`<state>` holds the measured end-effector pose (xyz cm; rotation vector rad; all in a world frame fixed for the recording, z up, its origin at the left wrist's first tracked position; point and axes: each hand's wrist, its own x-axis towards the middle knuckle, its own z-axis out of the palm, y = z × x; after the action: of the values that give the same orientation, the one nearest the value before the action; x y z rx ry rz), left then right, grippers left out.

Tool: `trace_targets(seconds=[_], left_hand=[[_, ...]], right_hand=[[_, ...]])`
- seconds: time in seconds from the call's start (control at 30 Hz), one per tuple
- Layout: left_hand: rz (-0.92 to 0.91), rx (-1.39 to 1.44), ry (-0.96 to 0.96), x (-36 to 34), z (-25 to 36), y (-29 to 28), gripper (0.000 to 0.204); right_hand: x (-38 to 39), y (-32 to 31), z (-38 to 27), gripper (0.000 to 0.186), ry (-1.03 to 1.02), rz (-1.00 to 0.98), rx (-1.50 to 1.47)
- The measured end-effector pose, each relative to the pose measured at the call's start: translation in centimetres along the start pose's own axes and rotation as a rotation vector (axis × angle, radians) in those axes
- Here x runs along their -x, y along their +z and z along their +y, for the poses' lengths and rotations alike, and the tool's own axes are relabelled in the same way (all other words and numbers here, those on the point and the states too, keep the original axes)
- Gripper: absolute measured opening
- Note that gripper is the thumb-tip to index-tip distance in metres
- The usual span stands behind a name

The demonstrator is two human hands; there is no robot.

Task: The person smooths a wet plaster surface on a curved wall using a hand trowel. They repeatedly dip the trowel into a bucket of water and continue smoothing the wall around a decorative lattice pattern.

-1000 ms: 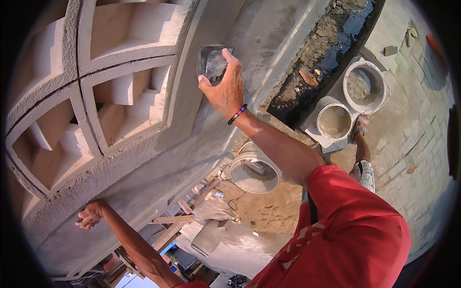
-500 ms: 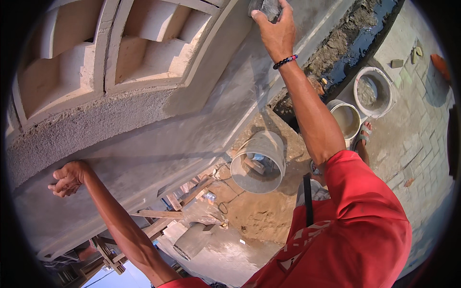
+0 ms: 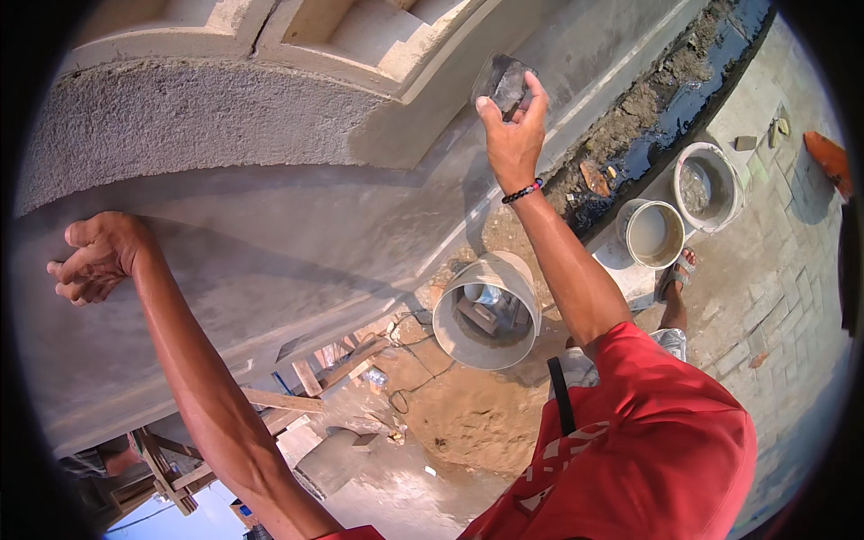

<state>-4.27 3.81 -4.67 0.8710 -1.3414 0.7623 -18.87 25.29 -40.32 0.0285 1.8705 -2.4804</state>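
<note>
My right hand (image 3: 515, 144), with a beaded bracelet at the wrist, grips a dark grey rectangular block (image 3: 504, 87) between thumb and fingers. That block is at the smooth grey plastered wall (image 3: 360, 216), below the pale openwork blocks; whether its hidden face touches the plaster I cannot tell. At the far left, my left hand (image 3: 97, 256) is beside the same wall, under the rough curved plaster band (image 3: 207, 117). Its fingers are loosely bent and apart, with nothing visible in them.
A large bucket (image 3: 486, 310) holding tools or scraps stands on sandy ground below the wall. Two smaller buckets, one with greyish liquid (image 3: 652, 234) and one with wet mix (image 3: 706, 187), are at the right. A water-filled trench (image 3: 661, 112) runs alongside the wall; timber pieces (image 3: 283, 400) lie lower left.
The view has shifted, so the openwork blocks sit higher. My right hand has come closer along the wall, still gripping the block. My left hand has moved farther left and up in the picture.
</note>
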Motion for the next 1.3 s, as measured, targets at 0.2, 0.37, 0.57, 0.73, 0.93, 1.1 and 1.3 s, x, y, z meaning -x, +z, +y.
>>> trace_targets(seconds=[0.2,0.37,0.57,0.73,0.93,1.1,1.3], left_hand=[[-0.01,0.02,0.018,-1.3,1.6,-1.7,0.065],[0.001,0.002,0.071,-1.8,0.7,-2.1,0.065],[-0.001,0.034,0.044,-2.6,1.2,-3.3,0.065],[-0.079,0.117,0.001,-1.0,1.9,-3.0,0.066],[-0.038,0.095,-0.007,-0.5,1.6,-1.2,0.067],[-0.026,0.072,0.002,-0.8,0.9,-1.4,0.066],[0.013,0.064,0.015,-1.6,0.5,-1.2,0.064]], right_hand=[[1.7,5.2,-0.8,0.074,0.017,0.081,0.093],[14.7,6.4,1.0,0.073,0.13,-0.26,0.013],[-0.1,0.2,-1.3,0.072,0.05,-0.003,-0.073],[-5.7,1.8,-1.0,0.078,-0.179,0.088,0.196],[12.1,6.8,1.5,0.081,-0.1,-0.104,0.117],[5.6,5.2,0.3,0.078,-0.063,-0.064,0.08],[-15.7,-0.7,-1.2,0.073,-0.355,0.183,-0.063]])
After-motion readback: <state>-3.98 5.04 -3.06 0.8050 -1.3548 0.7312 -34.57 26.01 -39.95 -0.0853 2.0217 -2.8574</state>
